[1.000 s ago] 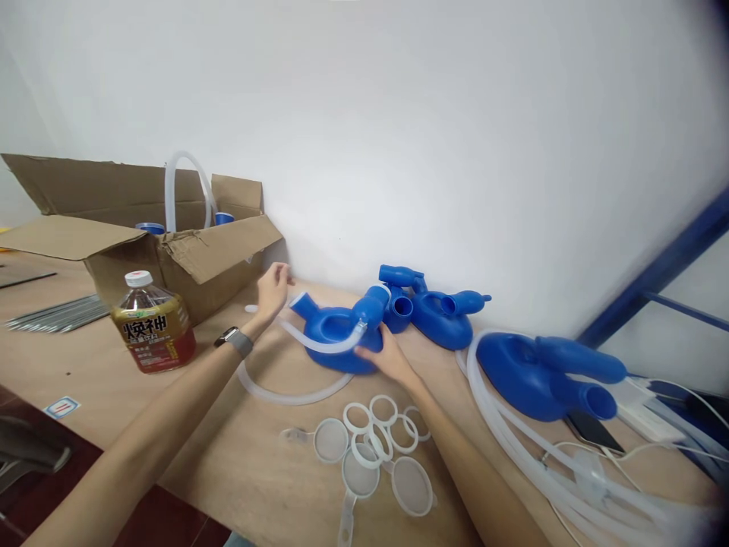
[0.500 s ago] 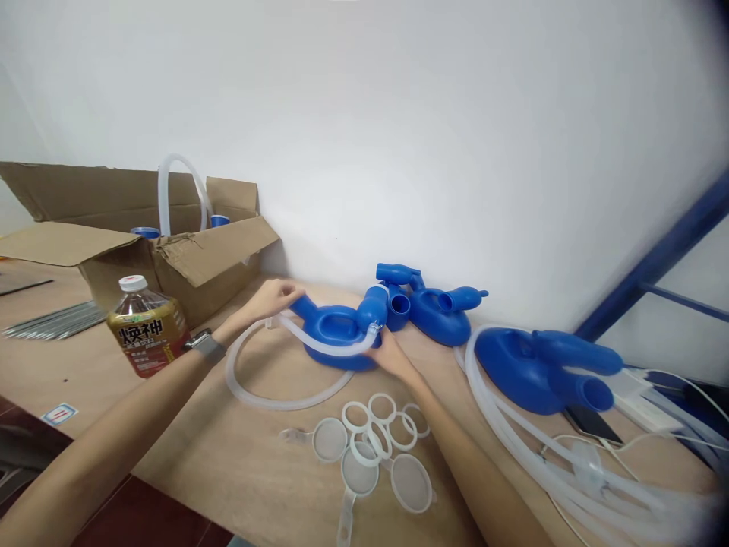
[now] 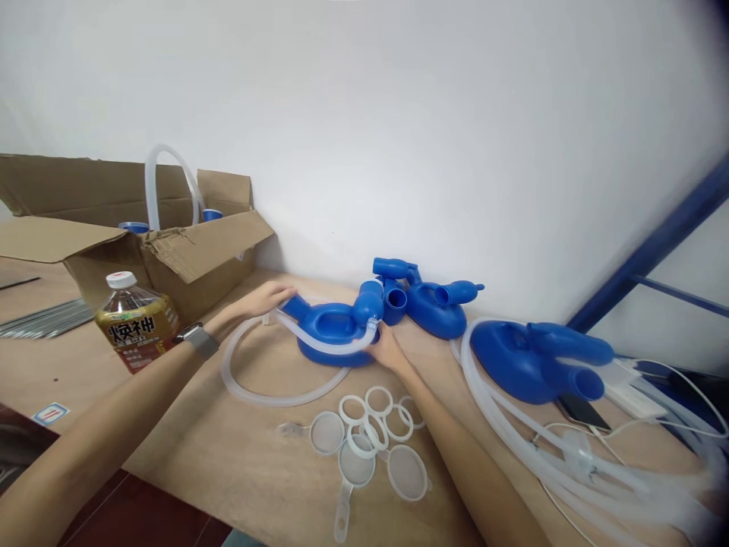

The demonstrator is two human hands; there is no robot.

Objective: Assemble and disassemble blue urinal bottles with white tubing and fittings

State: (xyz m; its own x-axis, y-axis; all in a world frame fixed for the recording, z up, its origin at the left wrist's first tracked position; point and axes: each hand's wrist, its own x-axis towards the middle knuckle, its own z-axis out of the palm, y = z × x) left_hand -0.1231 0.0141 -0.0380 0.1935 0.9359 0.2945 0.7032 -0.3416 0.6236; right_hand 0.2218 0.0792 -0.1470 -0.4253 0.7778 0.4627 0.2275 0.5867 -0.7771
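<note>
A blue plastic urinal bottle (image 3: 335,327) with a hollow in its upper side lies on the table before me. My left hand (image 3: 272,295) is at the bottle's left neck, its fingers bent over the end. At the right end, my right hand (image 3: 388,346) grips the bottle, its fingers partly hidden behind it. Just above that hand is a blue rounded spout piece (image 3: 369,302). A clear hose (image 3: 319,343) is fixed to this piece with a small metal clamp and loops left across the table.
White rings (image 3: 379,400) and round mesh strainers (image 3: 357,463) lie in front. Blue urinal parts (image 3: 436,308) and another bottle with hoses (image 3: 506,361) are to the right, beside a phone (image 3: 582,411). A cardboard box (image 3: 122,270), drink bottle (image 3: 137,323) and metal rods (image 3: 48,319) stand left.
My left hand has flattened slightly over the left neck of the bottle. My right hand keeps its hold. The whole view has shifted a little.
</note>
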